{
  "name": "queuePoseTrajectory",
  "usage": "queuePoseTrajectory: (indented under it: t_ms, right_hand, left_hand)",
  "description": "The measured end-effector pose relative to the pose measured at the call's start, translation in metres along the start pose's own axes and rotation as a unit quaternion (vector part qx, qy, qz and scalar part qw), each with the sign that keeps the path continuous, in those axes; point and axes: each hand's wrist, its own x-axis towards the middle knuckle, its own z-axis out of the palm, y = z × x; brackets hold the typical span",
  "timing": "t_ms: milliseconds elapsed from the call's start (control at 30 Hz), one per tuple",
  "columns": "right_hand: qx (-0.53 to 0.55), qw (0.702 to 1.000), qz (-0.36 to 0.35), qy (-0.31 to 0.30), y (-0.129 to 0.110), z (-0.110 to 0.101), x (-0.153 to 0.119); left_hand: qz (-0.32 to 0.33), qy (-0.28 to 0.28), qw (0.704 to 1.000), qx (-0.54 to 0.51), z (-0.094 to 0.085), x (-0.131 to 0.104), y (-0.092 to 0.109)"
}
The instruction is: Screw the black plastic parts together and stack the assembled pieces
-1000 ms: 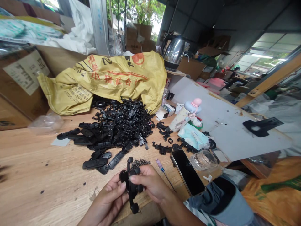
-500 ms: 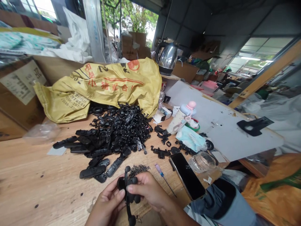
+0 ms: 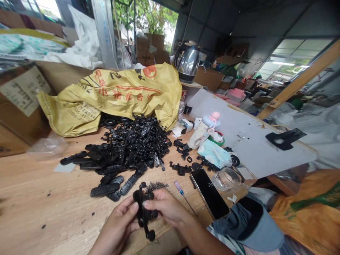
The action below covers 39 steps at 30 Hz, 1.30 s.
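Observation:
Between my two hands is a black plastic bracket with rounded knob ends (image 3: 145, 215), tilted upright over the table's near edge. My left hand (image 3: 124, 216) grips its left side, thumb on the front face. On the right side, my right hand (image 3: 166, 207) pinches it near the knobs, thumb in front. Fingers behind the bracket are partly hidden. Just beyond lies a small heap of tiny dark screws (image 3: 156, 187). A screwdriver with a clear purple handle (image 3: 180, 189) rests to the right of my right hand. A large pile of black plastic parts (image 3: 135, 147) spreads farther back.
A phone (image 3: 209, 193), a clear plastic bowl (image 3: 227, 179) and a pink-capped bottle (image 3: 203, 131) stand to the right. Behind the pile lies a yellow sack (image 3: 127, 92). A cardboard box (image 3: 23, 120) is at left, a kettle (image 3: 188, 63) at the back, and a cap (image 3: 252, 219) near right.
The bracket has been turned and raised slightly in my hands; its lower arm now sits higher and more of its left plate shows. Both hands keep hold. The view has shifted slightly.

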Motion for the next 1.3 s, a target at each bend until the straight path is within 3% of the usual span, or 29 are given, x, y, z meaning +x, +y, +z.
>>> queuePoseTrajectory:
  t_ms: [367, 567, 800, 967, 1300]
  right_hand:
    - [-0.073, 0.997, 0.022, -0.018, -0.009, -0.009, 0.0]
    - [-0.121, 0.992, -0.034, -0.022, -0.019, -0.005, 0.001]
    - [-0.185, 0.98, -0.067, 0.019, -0.022, -0.004, 0.003]
    - [-0.185, 0.977, -0.09, 0.046, -0.016, -0.005, 0.006]
    - [-0.148, 0.986, -0.048, 0.065, -0.016, -0.004, 0.008]
  left_hand:
    - [-0.007, -0.019, 0.999, 0.032, -0.003, 0.003, 0.01]
    - [0.004, -0.032, 0.997, 0.067, -0.001, 0.007, 0.025]
    - [-0.001, -0.031, 0.996, 0.089, -0.003, 0.013, 0.026]
    - [-0.003, -0.025, 0.993, 0.116, -0.001, 0.015, 0.025]
    - [-0.015, -0.03, 0.995, 0.097, 0.005, 0.014, 0.025]
